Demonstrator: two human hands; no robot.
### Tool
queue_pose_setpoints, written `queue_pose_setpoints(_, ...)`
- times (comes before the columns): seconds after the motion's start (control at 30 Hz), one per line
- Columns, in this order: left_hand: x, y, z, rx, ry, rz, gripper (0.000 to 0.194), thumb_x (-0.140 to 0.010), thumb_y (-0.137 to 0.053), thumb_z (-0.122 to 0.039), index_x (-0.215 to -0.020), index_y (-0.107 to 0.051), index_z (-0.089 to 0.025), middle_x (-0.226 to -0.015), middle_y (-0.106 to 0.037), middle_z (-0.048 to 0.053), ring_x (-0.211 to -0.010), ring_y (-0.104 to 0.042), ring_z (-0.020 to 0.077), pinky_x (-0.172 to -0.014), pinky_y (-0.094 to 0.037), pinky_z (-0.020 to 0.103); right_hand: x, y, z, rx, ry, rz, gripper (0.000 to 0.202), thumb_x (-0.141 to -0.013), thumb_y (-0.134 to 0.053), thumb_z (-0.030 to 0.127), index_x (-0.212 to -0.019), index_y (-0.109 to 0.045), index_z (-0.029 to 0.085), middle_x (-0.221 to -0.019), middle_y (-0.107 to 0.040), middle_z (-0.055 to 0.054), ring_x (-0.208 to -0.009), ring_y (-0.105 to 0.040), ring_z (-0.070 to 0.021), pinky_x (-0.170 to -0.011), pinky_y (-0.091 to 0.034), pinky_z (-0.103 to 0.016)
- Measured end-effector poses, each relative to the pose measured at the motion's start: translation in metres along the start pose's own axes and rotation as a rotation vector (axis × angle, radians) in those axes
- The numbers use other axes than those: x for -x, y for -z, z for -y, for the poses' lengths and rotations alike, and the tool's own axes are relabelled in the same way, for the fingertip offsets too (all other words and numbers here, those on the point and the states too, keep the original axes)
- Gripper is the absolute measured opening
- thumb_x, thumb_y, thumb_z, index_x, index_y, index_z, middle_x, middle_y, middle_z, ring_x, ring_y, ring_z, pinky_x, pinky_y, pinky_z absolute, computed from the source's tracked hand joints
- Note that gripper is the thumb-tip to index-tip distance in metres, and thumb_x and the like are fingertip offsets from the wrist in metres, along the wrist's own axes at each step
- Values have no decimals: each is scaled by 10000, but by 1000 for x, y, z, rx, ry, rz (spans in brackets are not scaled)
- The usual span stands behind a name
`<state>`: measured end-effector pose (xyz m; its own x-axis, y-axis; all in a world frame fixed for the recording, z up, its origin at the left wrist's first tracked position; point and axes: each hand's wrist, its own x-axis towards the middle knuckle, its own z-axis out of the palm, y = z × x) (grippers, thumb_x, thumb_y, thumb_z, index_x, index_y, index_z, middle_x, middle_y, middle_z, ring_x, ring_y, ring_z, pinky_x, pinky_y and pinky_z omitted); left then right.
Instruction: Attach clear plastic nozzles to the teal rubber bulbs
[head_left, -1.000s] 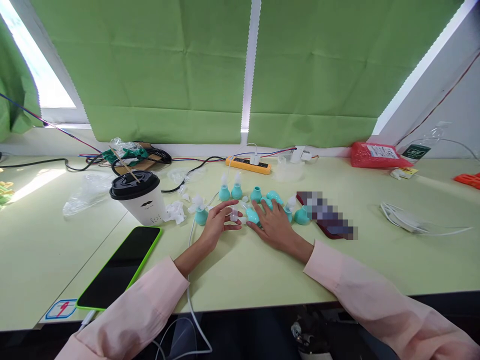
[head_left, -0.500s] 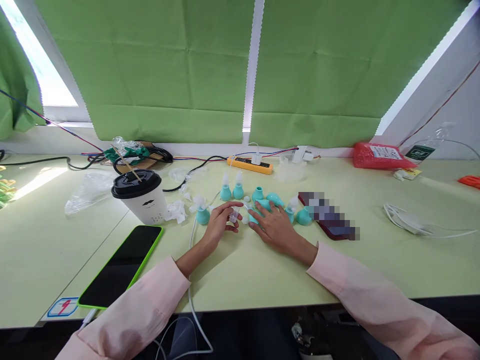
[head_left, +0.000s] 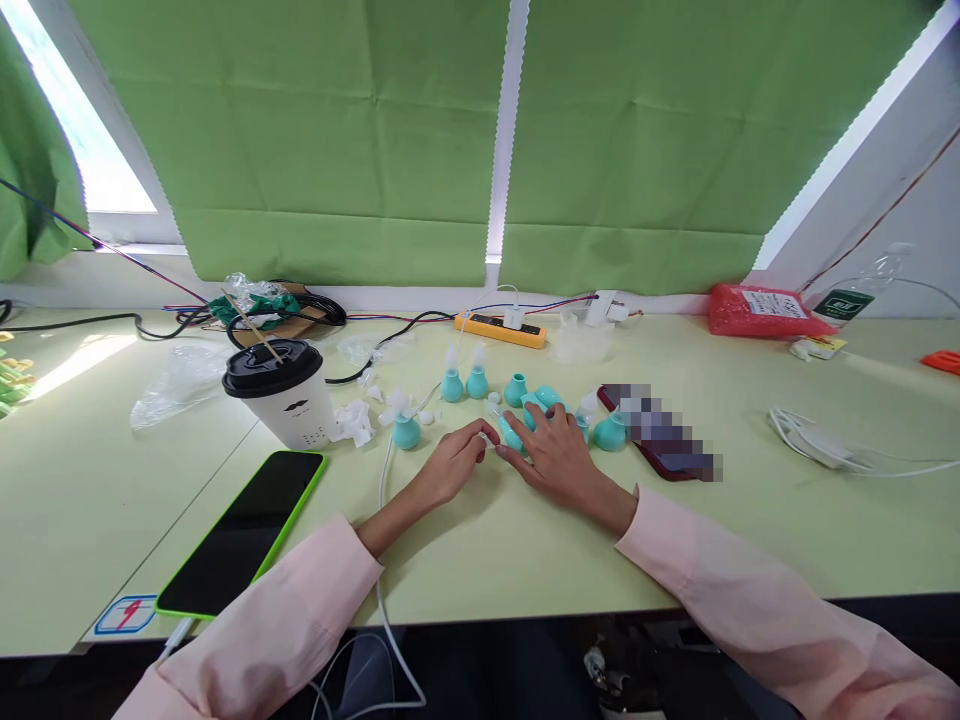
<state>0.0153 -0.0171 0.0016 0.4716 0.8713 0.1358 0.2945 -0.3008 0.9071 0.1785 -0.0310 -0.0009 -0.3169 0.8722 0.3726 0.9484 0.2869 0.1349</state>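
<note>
My left hand (head_left: pixel 454 467) is closed, its thumb and forefinger pressed together. A pale bit shows at its fingertips, too small and hidden to make out. My right hand (head_left: pixel 556 460) lies with fingers apart over several teal rubber bulbs, touching a tilted bulb (head_left: pixel 510 432). Behind them stand two bulbs with clear nozzles, a left one (head_left: pixel 451 387) and a right one (head_left: pixel 477 383). An open-necked bulb (head_left: pixel 515 391) stands near my right fingers. Another nozzled bulb (head_left: pixel 406 432) is left of my left hand, and a teal bulb (head_left: pixel 610 433) is right of my right hand.
A lidded paper cup (head_left: pixel 289 400) and a green-edged phone (head_left: pixel 244 535) stand to the left, with crumpled tissue (head_left: pixel 354 424) beside the cup. A dark red phone (head_left: pixel 660 462) lies right. An orange power strip (head_left: pixel 499 331) sits behind; a white cable (head_left: pixel 381 580) crosses the front edge.
My left hand has moved right and its fingers have closed in; the clear plastic piece seen in it before is now hidden. My right fingers have shifted slightly over the bulbs.
</note>
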Motion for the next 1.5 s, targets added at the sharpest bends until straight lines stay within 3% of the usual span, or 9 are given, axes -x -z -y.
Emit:
queue_pose_setpoints(0.17,1,0,-2,-187,-31,4,196,-735,-344,-238,-834,-506,-190,-547,-427,-43,-515,-382,102,-483,-282,208,1,-3,-1,-16,96,-44,499,-804,-222,521,-1147,-447,236,-1066,-470,-119,-954,-375,-296,-792,-238,-468)
queue_pose_setpoints(0.33,0,0,1,-198,-12,-24,200,-737,-339,-238,-839,-506,-193,-518,-395,-54,-499,-368,101,-479,-272,208,-1,-3,-4,-80,156,-28,453,-821,-226,486,-1067,-501,223,-1054,-469,-104,-896,-403,-243,-741,-292,-377)
queue_pose_setpoints(0.63,-1,0,5,-84,7,-53,279,-769,-279,-231,-987,-452,-214,-595,-420,-42,-502,-369,92,-478,-298,199,-5,-4,-9,-92,104,-52,393,-856,-215,377,-1022,-526,204,-1006,-489,-90,-801,-397,-212,-694,-309,-338)
queue_pose_setpoints(0.83,-1,-2,7,-73,8,-32,271,-771,-311,-254,-1013,-428,-217,-631,-485,-29,-507,-416,95,-473,-325,197,-4,-5,-8,-93,61,-19,423,-848,-214,414,-1118,-453,194,-1040,-496,-105,-811,-439,-224,-606,-346,-306)
queue_pose_setpoints(1.0,1,-2,0,-65,-23,-37,293,-773,-349,-280,-1051,-420,-220,-683,-530,-8,-561,-465,106,-503,-362,201,-3,-3,-8,-50,-2,38,450,-854,-170,403,-933,-568,209,-1138,-444,-100,-706,-510,-191,-542,-345,-298)
queue_pose_setpoints(1.2,4,-2,-8,-118,-113,81,286,-773,-336,-227,-982,-531,-223,-718,-553,7,-537,-450,99,-515,-365,204,-2,-4,-7,-79,6,-5,366,-849,-240,310,-910,-568,161,-1121,-456,-126,-776,-529,-197,-591,-376,-297)
queue_pose_setpoints(1.33,4,-1,-9,-226,-156,102,267,-754,-325,-170,-851,-572,-200,-721,-562,10,-570,-462,111,-532,-354,206,0,-2,-7,-181,-14,-12,313,-815,-331,358,-935,-546,165,-1144,-414,-126,-772,-540,-180,-580,-398,-277)
queue_pose_setpoints(1.5,4,-3,-9,-608,-126,-92,242,-715,-433,-298,-918,-530,-209,-792,-517,31,-590,-482,132,-560,-350,240,1,1,-5,-331,17,-7,266,-817,-343,314,-944,-537,184,-1096,-434,-92,-695,-547,-134,-605,-414,-268)
